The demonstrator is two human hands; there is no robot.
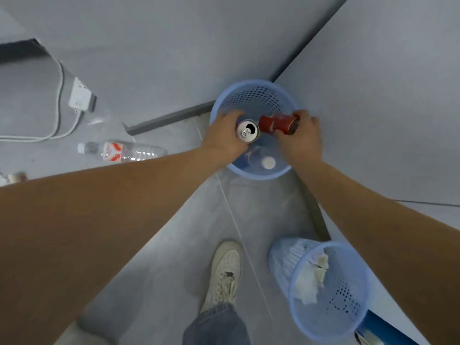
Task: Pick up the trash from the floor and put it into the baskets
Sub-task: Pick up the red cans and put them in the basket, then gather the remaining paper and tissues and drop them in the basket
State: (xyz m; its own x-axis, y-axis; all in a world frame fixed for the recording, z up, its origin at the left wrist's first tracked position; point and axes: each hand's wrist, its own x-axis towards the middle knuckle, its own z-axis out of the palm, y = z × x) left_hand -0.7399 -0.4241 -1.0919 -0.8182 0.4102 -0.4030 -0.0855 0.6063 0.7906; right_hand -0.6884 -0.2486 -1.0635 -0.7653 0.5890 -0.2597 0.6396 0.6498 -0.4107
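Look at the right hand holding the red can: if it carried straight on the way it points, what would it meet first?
The right hand points left, so its red can would likely first hit the silver can in the left hand; depth is uncertain.

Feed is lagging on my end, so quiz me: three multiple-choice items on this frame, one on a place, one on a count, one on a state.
1. Where does the plastic bottle lie?
A. On the floor, left of the far basket
B. Inside the near basket
C. In the right hand

2. How many blue baskets show?
A. One
B. Two
C. Three

3. What do the hands hold?
A. Nothing
B. One shared can
C. A can each

Key: 1 A, it lies on the bare floor beside the far basket. 2 B, that one plus the near basket with paper. 3 C, left hand grips the upright can, right hand the red can.
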